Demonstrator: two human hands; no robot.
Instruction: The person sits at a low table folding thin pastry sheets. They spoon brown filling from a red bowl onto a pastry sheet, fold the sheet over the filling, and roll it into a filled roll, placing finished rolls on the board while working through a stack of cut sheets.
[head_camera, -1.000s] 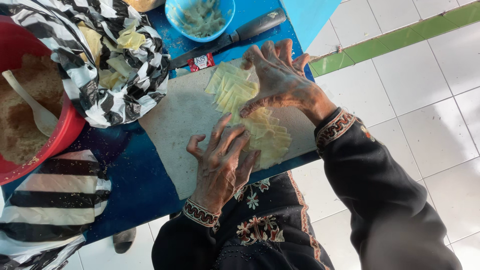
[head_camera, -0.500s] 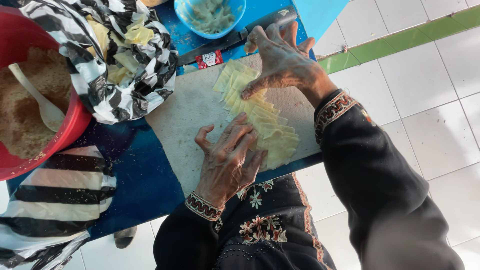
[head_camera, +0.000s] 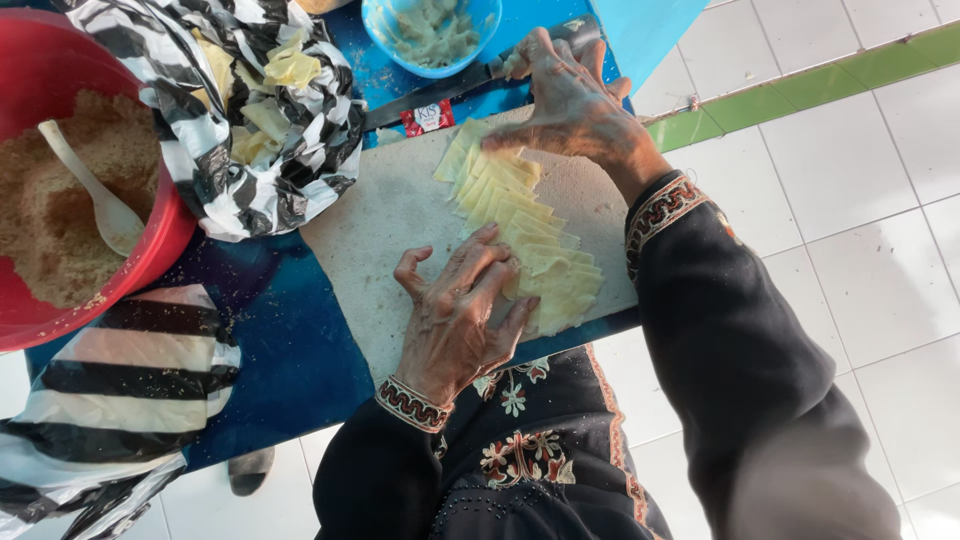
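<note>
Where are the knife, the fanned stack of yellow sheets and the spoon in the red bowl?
knife (head_camera: 440, 88): head view, on the dark blade beside the blue bowl.
yellow sheets (head_camera: 520, 215): head view, middle of the fanned row.
spoon (head_camera: 100, 205): head view, on its pale scoop end.

Both hands (head_camera: 455, 320) fanning pale wrappers (head_camera: 520, 235), perhaps dough.

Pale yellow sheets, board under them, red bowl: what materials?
Pale yellow sheets: look like thin dough, matte, soft overlapping edges under the left hand. Board: probably wood or plastic, matte grey, dusted surface. Red bowl: likely plastic, smooth glossy rim.
</note>
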